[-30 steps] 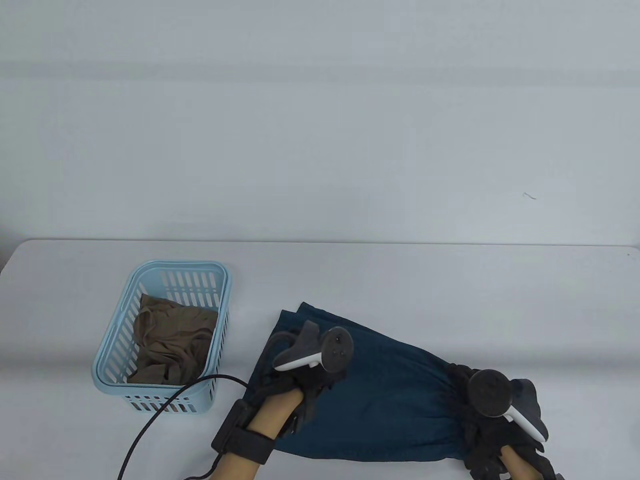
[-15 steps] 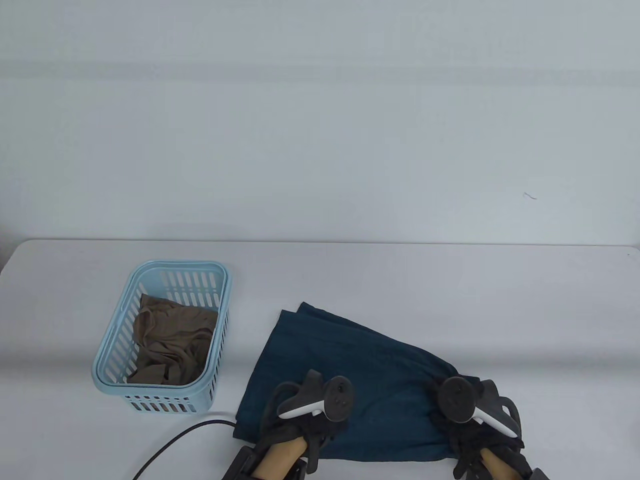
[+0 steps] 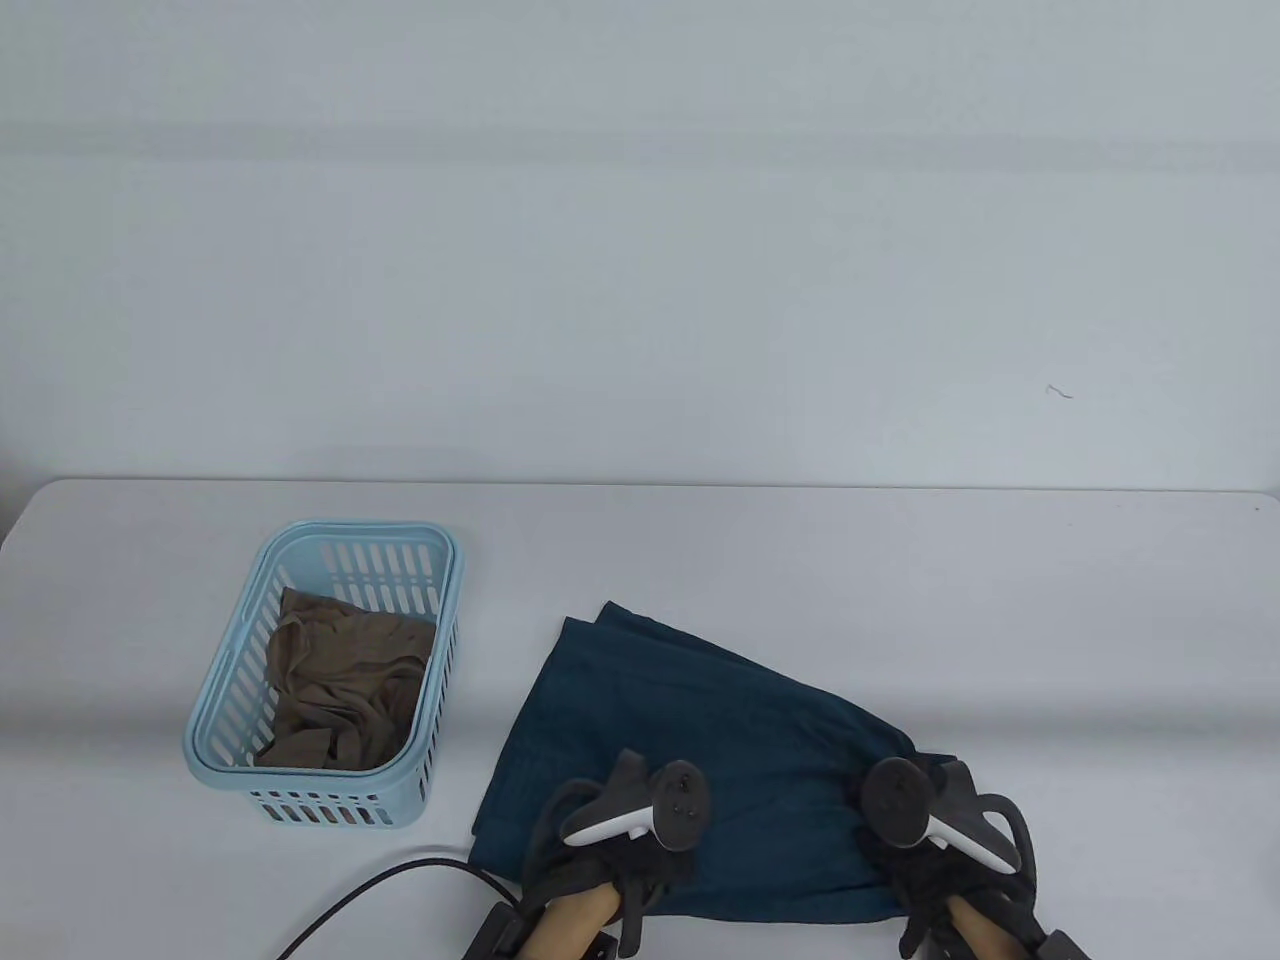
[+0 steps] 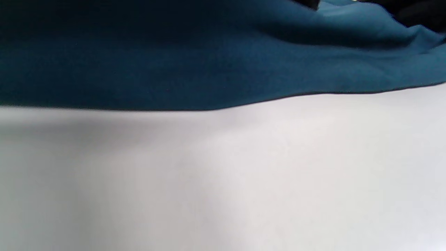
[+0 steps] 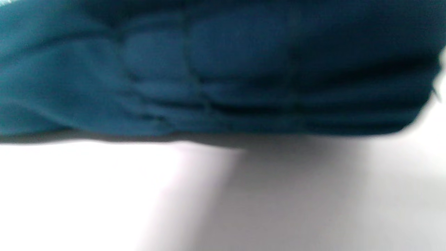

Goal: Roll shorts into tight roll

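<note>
Dark teal shorts lie folded flat on the white table, with the gathered waistband at the right end. My left hand rests on the near edge at the leg end. My right hand is on the near edge at the waistband. The trackers hide both hands' fingers in the table view. The left wrist view shows the shorts' edge lying on the table. In the blurred right wrist view the bunched waistband sits slightly raised above its shadow, close under the hand.
A light blue slotted basket stands to the left of the shorts and holds a crumpled brown garment. A black cable runs from my left wrist toward the table's front edge.
Both hands have drawn back to the near edge of the shorts. The left hand left the far leg end. The right hand moved left, and the waistband end now lies tucked in.
</note>
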Motion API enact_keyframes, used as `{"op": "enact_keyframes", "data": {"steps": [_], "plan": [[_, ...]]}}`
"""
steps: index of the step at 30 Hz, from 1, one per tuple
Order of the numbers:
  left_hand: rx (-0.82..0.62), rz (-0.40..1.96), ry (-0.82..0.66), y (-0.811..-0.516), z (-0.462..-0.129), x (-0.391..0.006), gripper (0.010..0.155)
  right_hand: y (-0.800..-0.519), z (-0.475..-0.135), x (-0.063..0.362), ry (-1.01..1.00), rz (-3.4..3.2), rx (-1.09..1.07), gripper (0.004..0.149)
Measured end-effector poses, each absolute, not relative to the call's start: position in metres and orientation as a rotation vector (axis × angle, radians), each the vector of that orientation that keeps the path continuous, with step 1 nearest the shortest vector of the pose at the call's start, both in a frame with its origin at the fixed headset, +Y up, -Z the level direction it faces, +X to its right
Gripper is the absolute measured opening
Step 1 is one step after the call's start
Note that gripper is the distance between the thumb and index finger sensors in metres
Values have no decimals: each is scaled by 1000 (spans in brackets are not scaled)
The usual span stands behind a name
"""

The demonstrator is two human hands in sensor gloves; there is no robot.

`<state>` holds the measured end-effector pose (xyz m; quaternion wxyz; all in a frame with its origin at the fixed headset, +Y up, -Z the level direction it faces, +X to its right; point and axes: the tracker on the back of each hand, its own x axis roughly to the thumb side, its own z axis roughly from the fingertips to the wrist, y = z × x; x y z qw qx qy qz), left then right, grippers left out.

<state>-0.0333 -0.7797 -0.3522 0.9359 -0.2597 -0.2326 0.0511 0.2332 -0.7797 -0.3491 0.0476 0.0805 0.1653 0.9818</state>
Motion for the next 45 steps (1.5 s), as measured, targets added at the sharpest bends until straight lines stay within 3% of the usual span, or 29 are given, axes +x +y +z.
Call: {"op": "enact_keyframes", "data": {"steps": [13, 26, 45], "plan": [[-495, 53, -331, -763, -390, -31, 54, -770, -348, 217, 682, 2996, 220, 53], [-565, -51, -237, -761, -437, -16, 53, -768, -334, 191, 818, 2892, 367, 54], [-642, -304, -187, -778, -486, 20, 62, -774, -351, 159, 873, 2706, 349, 54]]}}
